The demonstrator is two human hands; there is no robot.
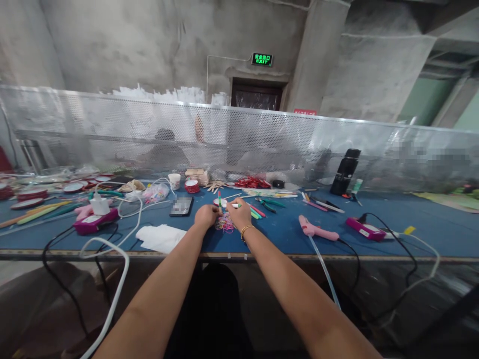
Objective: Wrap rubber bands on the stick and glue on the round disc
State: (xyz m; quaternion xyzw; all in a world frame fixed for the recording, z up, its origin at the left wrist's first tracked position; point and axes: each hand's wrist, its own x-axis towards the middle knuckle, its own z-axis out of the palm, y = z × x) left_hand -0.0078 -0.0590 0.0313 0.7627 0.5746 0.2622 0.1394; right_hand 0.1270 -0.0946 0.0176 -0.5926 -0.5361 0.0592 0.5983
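Both forearms converge toward the multicoloured tangle.
Left hand curls at its left; right hand pinches at its right.

Head-worn, the single view looks forward and down across the table, the left arm close at seven o'clock, the right arm close at five, the wall farther off toward twelve.
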